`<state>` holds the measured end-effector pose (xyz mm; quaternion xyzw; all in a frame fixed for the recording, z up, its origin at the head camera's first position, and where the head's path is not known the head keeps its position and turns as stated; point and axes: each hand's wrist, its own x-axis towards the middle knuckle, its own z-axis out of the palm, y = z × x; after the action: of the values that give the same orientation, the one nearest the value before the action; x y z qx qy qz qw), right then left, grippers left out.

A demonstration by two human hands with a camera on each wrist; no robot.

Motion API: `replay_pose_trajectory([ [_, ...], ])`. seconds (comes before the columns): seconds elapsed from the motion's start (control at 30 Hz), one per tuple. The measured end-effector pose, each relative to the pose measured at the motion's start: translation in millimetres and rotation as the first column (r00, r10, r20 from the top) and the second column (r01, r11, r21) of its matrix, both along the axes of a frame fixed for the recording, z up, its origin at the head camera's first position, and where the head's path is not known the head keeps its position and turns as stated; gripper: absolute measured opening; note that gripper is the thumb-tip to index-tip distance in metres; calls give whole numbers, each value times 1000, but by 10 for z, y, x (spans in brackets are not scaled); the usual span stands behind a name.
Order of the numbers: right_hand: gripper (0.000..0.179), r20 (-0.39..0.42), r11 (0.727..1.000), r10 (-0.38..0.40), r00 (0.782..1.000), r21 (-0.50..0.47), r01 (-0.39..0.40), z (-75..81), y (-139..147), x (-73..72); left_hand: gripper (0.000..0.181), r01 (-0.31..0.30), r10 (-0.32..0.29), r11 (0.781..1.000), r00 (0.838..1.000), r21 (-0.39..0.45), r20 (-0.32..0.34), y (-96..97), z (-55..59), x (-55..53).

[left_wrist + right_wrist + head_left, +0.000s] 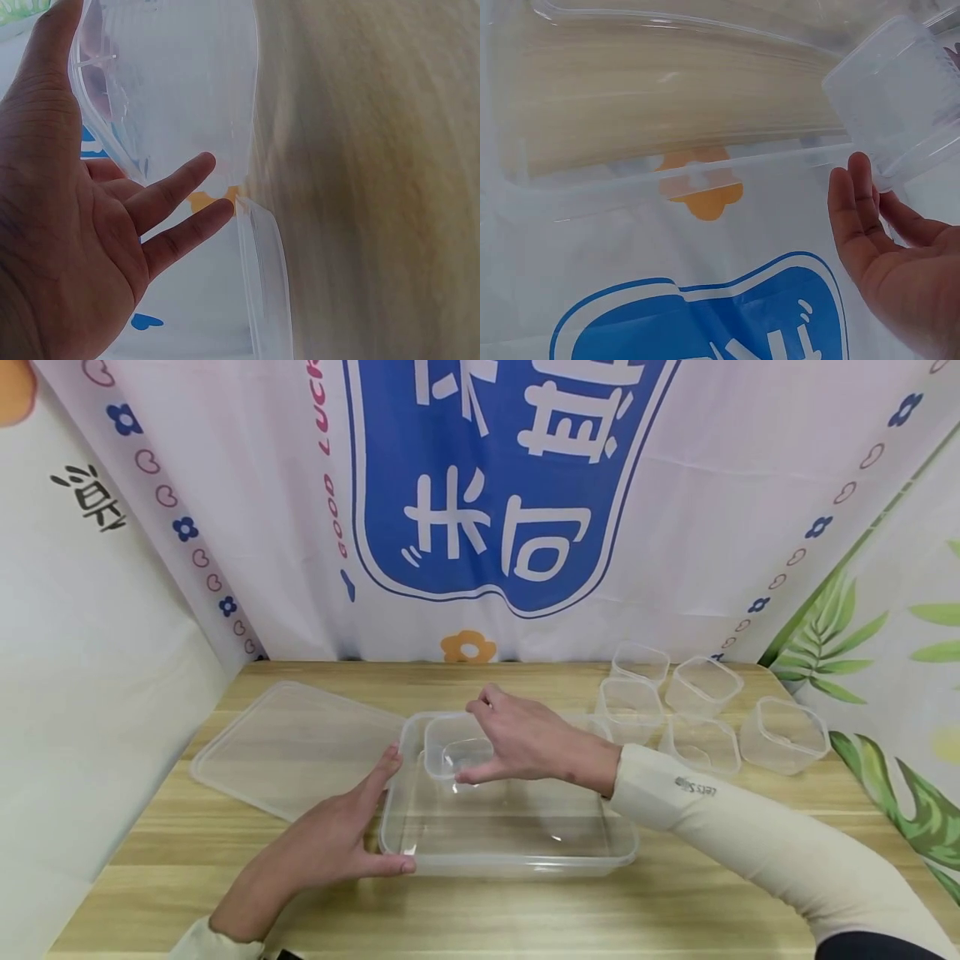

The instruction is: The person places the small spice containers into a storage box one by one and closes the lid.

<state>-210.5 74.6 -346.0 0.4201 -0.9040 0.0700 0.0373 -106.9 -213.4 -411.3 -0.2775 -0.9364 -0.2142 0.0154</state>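
Note:
In the head view, a large clear plastic storage box [517, 863] stands on the table. My right hand [525, 739] reaches over it and holds a small clear plastic container [444, 747] at the box's back left corner, thumb at the front and fingers behind. That small container [892, 90] looks tilted in the right wrist view, with fingertips against its side. My left hand [337, 837] is at the left end of the box, thumb by the front rim and a finger by the left side. In the left wrist view, two of its fingers [176, 193] stick out straight, apart from the box.
A flat translucent lid [300, 752] lies left of the box on the wooden table [480, 918]. Several similar small containers [783, 739] stand open-topped at the back right. A printed curtain [480, 635] hangs behind the table's back edge.

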Motion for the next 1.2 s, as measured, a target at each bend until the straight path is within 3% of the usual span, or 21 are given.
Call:
replay_pose_trajectory([
  [0.4, 90, 60, 999, -13, 998, 43, 11, -54, -153, -15, 130, -10, 10, 1000, 1000, 5, 12, 11, -9, -3],
  [1.2, 84, -49, 997, -54, 997, 49, 56, -221, -227, 36, 128, -18, 18, 1000, 1000, -5, 11, 11, -9, 9],
])
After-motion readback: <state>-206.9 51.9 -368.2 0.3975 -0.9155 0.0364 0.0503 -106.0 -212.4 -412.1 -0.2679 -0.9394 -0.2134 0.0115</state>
